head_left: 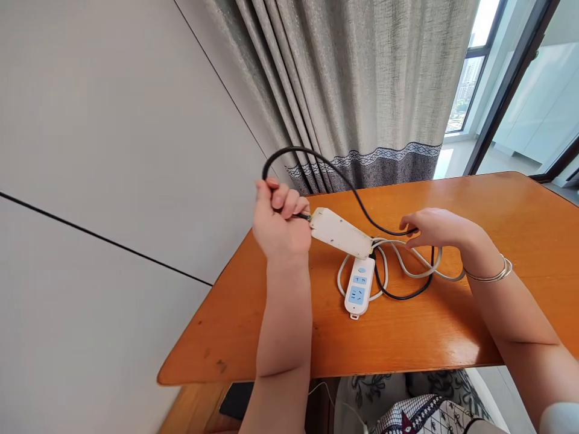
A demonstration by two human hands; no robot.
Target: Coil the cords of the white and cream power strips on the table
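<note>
On the orange-brown wooden table [534, 211], a small white power strip [359, 288], coils of pale cable [418, 276] and a black loop [402, 298] are being borne. In the power strip's white housing, blue-faced sockets [357, 295] are being displayed upward, the end tab being turned toward the table's near edge. By the left hand [284, 217], its fingers being curled closed, a black cable [294, 149] is being gripped. A long white bar [341, 233] is being held at a slant, screw-dotted face up; its left end is being kept just beside the left hand, on the little-finger side, and its right end is being placed close by the top of the power strip, contact there not being clearly shown. From the left hand the black cable is being carried in a high arch, over the bar, to the right hand [436, 228], by which it is being pinched between thumb and fingers, to the right of the bar and above the coils. On the right wrist, thin bangles [488, 279] are being worn. Beyond the table, a grey curtain [384, 78] is being hung.
</note>
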